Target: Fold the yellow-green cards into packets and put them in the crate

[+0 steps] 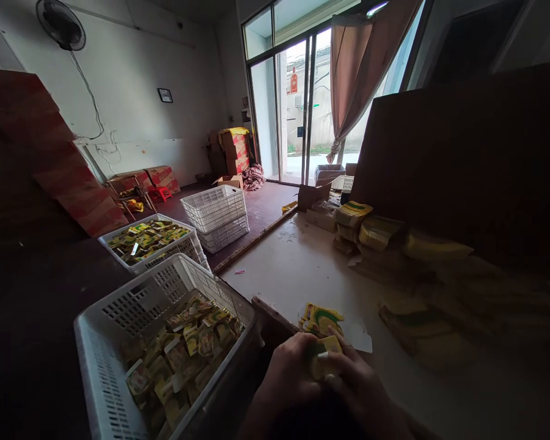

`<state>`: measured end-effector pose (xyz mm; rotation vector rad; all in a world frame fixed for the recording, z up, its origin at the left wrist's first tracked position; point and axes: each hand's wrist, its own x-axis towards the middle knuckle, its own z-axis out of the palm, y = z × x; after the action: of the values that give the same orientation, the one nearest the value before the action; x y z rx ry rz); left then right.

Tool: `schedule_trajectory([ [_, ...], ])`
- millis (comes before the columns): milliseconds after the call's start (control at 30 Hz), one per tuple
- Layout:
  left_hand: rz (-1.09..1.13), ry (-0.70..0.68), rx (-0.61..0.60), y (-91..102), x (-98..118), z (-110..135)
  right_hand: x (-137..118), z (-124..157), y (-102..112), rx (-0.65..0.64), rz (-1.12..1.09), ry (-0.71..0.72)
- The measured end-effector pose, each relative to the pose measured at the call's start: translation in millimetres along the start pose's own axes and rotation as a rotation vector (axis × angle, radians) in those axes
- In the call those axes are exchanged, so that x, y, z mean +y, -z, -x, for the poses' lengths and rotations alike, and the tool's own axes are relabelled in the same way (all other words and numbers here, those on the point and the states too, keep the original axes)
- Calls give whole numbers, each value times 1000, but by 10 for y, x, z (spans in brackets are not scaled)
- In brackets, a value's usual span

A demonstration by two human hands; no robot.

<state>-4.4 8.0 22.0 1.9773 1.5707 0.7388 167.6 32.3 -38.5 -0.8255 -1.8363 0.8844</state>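
Close to the table's near edge, my left hand (288,369) and my right hand (358,374) come together around a small yellow packet (330,344). Fingers of both hands are closed on it, and much of it is hidden by them. Just beyond them, a few flat yellow-and-green printed packets (319,318) lie on the table (297,244). A white sheet (360,337) shows beside those packets. To the left, a white plastic crate (85,342) holds a heap of small yellow packets (183,354).
Bundles of yellow packaging (380,232) sit on the table's right, partly in shadow. Another crate of packets (197,249) and stacked white crates (215,211) stand on the floor. Red cartons (68,165) are piled at the left. Glass doors (293,110) are at the back.
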Motion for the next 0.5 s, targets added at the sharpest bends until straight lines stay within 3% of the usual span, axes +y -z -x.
schedule_trajectory([
  [100,-11,-22,-23,47,-2,1,-27,-3,81,-61,-19,-10],
  [300,14,-76,-56,78,-4,10,1,66,83,-15,70,36],
  [500,32,4,-61,53,16,14,-107,-31,-35,284,168,172],
])
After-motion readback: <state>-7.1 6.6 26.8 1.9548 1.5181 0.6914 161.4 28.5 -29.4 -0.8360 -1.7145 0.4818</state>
